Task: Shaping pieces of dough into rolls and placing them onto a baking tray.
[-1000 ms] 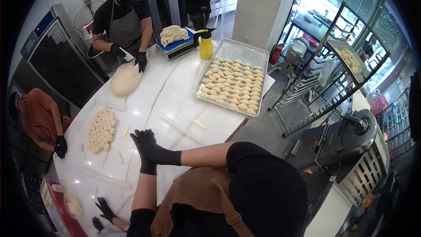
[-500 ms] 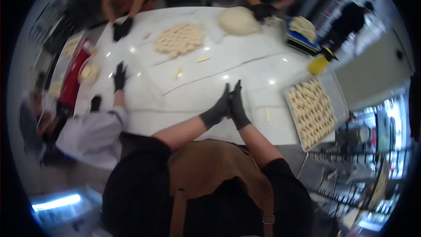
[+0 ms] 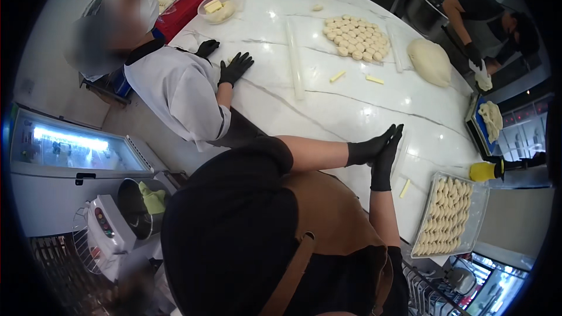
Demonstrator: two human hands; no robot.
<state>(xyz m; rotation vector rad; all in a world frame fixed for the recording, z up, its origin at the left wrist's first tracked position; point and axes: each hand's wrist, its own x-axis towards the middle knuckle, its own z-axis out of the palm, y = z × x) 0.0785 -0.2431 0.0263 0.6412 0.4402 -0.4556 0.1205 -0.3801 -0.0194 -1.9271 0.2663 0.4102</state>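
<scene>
The person's left hand [image 3: 371,148] and right hand [image 3: 384,161] meet palm to palm over the table [image 3: 328,108], fingers straight, close together; anything between is hidden.

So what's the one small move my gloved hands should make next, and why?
I'd probably part the palms slightly. Your black-gloved left hand and black-gloved right hand appear to meet palm to palm over the white, grey-veined table, fingers extended, so anything between them is hidden. The slim pale-yellow strip lies apart, to the right of the right wrist.
</scene>
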